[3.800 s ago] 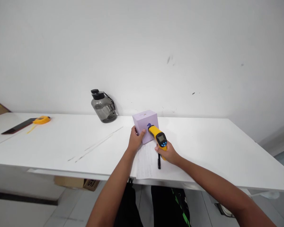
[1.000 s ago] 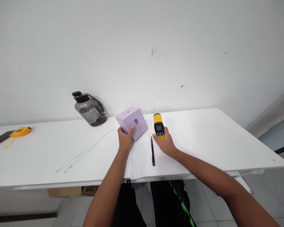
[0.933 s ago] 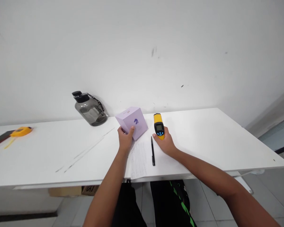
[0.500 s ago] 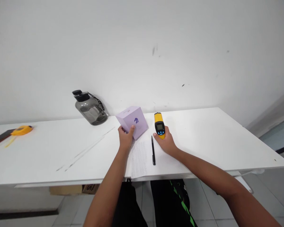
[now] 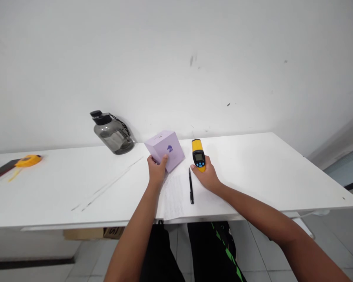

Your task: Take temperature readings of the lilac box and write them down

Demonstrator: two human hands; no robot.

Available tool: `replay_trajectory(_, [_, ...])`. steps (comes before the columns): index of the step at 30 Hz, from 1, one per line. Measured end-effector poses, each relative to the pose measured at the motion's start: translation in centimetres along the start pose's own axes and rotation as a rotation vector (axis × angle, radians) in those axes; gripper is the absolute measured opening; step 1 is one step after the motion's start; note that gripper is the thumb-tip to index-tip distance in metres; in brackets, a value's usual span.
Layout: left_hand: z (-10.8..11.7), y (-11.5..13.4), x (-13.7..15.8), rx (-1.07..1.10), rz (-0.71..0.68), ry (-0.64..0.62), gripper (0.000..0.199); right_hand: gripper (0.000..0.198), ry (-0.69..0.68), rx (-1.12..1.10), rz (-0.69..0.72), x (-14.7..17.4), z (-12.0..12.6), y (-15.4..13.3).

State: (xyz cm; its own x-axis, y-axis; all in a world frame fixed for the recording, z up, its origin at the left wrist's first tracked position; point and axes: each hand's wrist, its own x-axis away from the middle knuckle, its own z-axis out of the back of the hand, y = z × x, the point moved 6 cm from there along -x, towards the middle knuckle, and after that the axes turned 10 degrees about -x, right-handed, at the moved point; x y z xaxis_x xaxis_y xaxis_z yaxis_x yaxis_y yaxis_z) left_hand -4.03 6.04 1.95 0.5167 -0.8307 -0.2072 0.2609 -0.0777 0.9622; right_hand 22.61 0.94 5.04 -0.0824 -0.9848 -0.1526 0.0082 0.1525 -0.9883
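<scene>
My left hand [image 5: 157, 168] grips a light purple box [image 5: 174, 156] by its near corner, the thumb lying on the face with a dark horse-head print. The box is tilted over the table. In my right hand [image 5: 208, 174] is a yellow and black infrared thermometer [image 5: 199, 156], my fingers wrapped round its handle. Its small screen and blue buttons face me. A black pen [image 5: 191, 188] lies between my hands on a written sheet of paper [image 5: 173, 199], partly under my right wrist.
A grey clear water bottle [image 5: 113, 135] with a black cap stands by the wall, left of the box. At the far left of the white table [image 5: 106, 196] lie a yellow tape measure [image 5: 29, 160] and a dark long item [image 5: 2, 170]. A cardboard box [image 5: 85, 234] sits below.
Almost nothing differs. The view has shifted very slightly; both hands keep the box and the infrared thermometer in the same places.
</scene>
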Motion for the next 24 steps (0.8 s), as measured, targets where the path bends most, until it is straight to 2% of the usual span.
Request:
replay_trajectory(7, [-0.1,0.2,0.1,0.011,0.003,-0.023,0.072,0.054,-0.009,0.0,-0.001,0.0,0.0,0.1])
replay_trajectory(14, [0.1,1.2,0.7,0.011,0.057,-0.017,0.068,0.073,-0.025,0.1,0.005,-0.7,0.6,-0.3])
replay_trajectory(17, [0.1,1.4,0.8,0.021,0.062,-0.016,0.068,0.061,-0.088,0.293,0.04,-1.6,1.3,-1.0])
replay_trajectory(19, [0.0,1.3,0.7,0.03,0.062,-0.015,0.068,0.052,-0.16,0.498,0.087,-2.3,1.7,-1.5])
replay_trajectory(24, [-0.1,0.8,0.5,0.032,0.047,-0.009,0.071,0.063,-0.22,1.088,0.206,-3.5,2.5,-2.0])
